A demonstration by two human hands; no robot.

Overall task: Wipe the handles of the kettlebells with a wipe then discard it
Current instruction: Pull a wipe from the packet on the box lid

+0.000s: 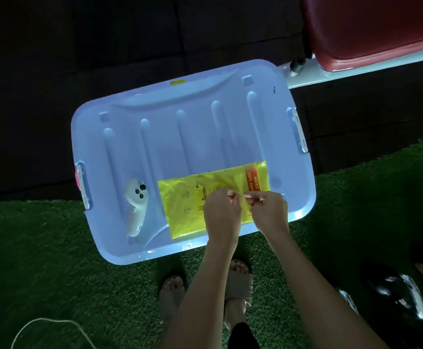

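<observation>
A yellow pack of wipes [182, 207] lies flat on the pale blue lid of a storage box [180, 132], near the lid's front edge. Both my hands are over the pack's right half. My left hand [221, 210] and my right hand [268, 207] have curled fingers that pinch the pack's top between them, thumbs close together. No pulled-out wipe shows. Dark kettlebells with shiny handles [411, 295] stand on the green turf at the lower right, away from both hands.
A white game controller [136, 207] lies on the lid's left side. A red padded bench [371, 31] stands at the upper right. My sandalled feet [238, 280] are on the turf below the box. A white cord [49, 323] curls at the lower left.
</observation>
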